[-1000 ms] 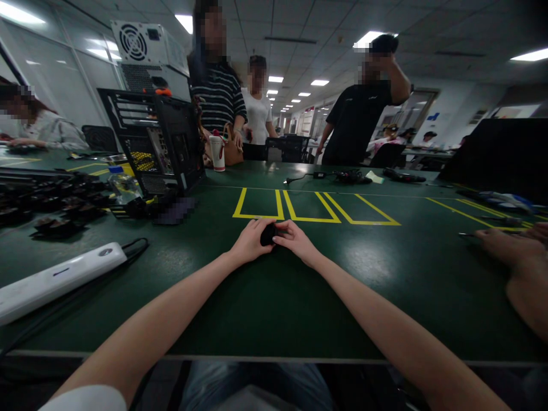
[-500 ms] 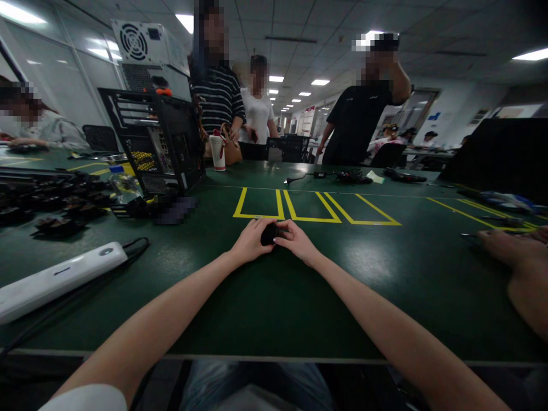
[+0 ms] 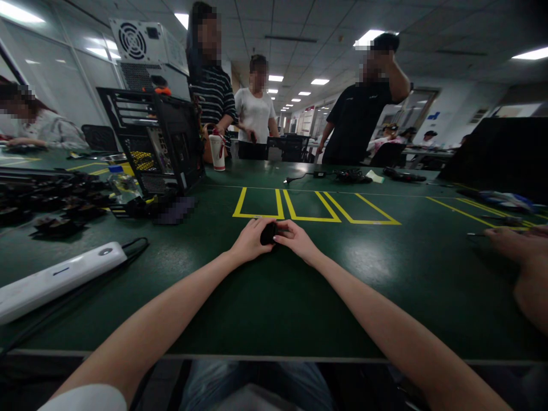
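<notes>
My left hand (image 3: 248, 242) and my right hand (image 3: 296, 240) meet on the green table (image 3: 274, 308), just in front of the yellow taped boxes (image 3: 312, 208). Both have their fingers curled round a small black object (image 3: 269, 233) held between them. Most of the object is hidden by my fingers, so I cannot tell what it is. Both forearms stretch out over the table.
A white power strip (image 3: 55, 279) lies at the left. Behind it stand an open black computer case (image 3: 158, 142), rows of black parts (image 3: 51, 200) and a paper cup (image 3: 218, 153). Another person's hand (image 3: 520, 251) rests at the right. Several people stand beyond the far edge.
My hands stay closed on the black object in the same spot. The person's hand at the right has drawn back a little to the right. The people behind the table have shifted.
</notes>
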The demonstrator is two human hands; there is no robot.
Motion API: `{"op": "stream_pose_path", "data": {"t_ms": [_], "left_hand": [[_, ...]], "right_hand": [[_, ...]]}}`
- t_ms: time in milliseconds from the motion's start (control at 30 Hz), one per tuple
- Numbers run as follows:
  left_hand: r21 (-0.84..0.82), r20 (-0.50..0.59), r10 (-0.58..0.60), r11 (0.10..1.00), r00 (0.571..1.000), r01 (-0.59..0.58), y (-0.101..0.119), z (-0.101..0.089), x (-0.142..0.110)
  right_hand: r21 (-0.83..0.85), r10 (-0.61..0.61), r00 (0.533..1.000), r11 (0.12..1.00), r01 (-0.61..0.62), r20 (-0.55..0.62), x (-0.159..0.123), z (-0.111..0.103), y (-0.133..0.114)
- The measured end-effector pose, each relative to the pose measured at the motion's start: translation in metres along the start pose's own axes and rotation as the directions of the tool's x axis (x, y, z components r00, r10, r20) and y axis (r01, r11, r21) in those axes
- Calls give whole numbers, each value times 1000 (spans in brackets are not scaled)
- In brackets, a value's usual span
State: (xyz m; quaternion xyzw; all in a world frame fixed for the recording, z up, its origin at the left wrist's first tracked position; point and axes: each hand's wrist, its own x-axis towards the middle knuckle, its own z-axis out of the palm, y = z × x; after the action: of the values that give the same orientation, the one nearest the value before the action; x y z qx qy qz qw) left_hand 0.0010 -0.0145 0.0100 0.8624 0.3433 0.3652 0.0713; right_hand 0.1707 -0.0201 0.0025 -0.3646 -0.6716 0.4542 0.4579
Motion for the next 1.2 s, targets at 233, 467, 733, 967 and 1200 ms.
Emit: {"op": "stream_pose_path", "data": {"t_ms": [233, 467, 733, 967, 1200], "left_hand": [[-7, 2, -7, 1000, 1000, 7, -1, 1, 1], [5, 1, 3, 1000, 1000, -3, -2, 1, 1], [5, -4, -4, 1000, 1000, 4, 0, 0, 0], [-3, 0, -10, 1000, 1000, 10, -1, 1, 0], [3, -4, 2, 1000, 1000, -2, -1, 1, 0]], "right_hand": [[-15, -36, 999, 999, 36, -16, 0, 1, -4], [23, -8, 1000, 1000, 8, 2, 2, 0, 3], [15, -42, 999, 999, 42, -22, 0, 3, -2], [0, 27, 1000, 1000, -27, -3, 1, 1, 0], [26, -37, 999, 999, 37, -17, 1, 3, -1]]}}
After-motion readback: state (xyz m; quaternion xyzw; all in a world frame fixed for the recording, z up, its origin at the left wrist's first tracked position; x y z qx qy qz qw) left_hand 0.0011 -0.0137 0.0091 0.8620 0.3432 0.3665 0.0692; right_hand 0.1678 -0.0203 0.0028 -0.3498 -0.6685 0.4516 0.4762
